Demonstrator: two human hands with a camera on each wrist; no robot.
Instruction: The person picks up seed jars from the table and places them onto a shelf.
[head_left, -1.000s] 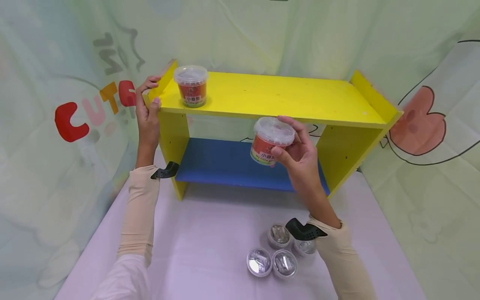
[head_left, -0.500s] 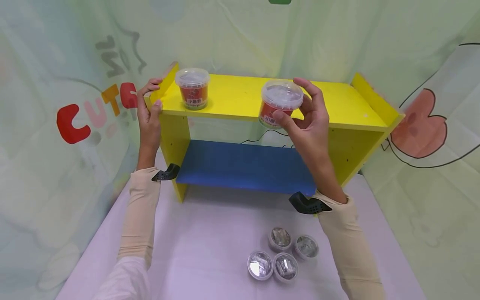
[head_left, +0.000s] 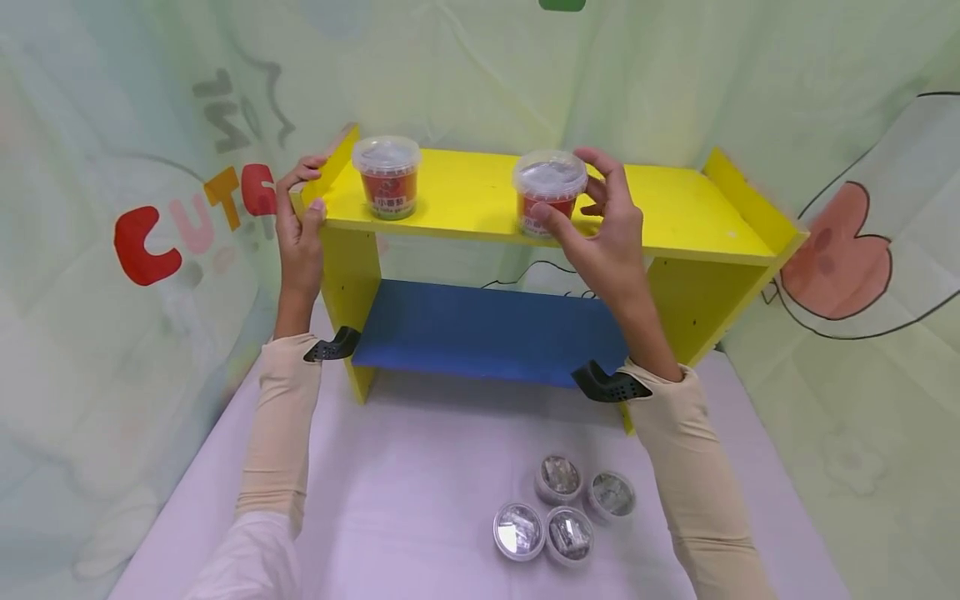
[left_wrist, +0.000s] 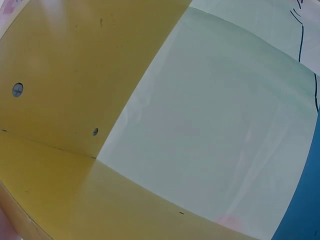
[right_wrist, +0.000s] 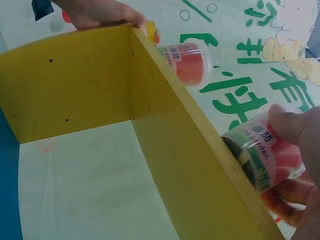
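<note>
My right hand (head_left: 611,229) grips a clear plastic cup (head_left: 548,193) with a red label and a lid, thumb in front and fingers behind. The cup is upright at the front of the yellow top board (head_left: 472,187); in the right wrist view the held cup (right_wrist: 265,150) has its base right at the board's edge. My left hand (head_left: 298,242) holds the left side panel (head_left: 333,171) of the shelf at its upper front corner. Beside that hand, a second cup (head_left: 387,179) of the same kind stands on the top board. The left wrist view shows only the shelf's yellow panels (left_wrist: 75,65) and backdrop.
Several more lidded cups (head_left: 558,478) stand grouped on the white tablecloth (head_left: 405,500) in front of the shelf. A blue lower board (head_left: 487,329) spans between the yellow sides. Printed cloth (head_left: 495,75) hangs behind and at both sides.
My right hand has raised the cup from in front of the shelf to the top board's front, then moved it slightly left. The left hand keeps its hold on the side panel.
</note>
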